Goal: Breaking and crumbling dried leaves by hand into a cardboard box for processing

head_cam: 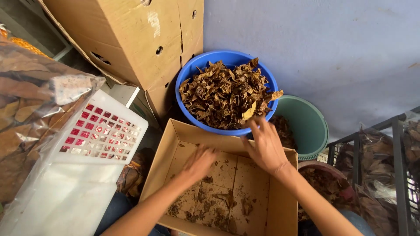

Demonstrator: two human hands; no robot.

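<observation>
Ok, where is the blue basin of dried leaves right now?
In the head view, the blue basin sits upper centre, against the large cardboard box on its left, with the green bucket to its right, just beyond the open carton.

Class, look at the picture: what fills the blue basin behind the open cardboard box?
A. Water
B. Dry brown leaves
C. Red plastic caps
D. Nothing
B: the blue basin is heaped with dry brown leaves, just beyond the right hand.

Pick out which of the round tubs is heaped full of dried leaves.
The blue tub, against the big cardboard box. The green tub beside it is mostly bare inside, with leaves only low down.
</observation>
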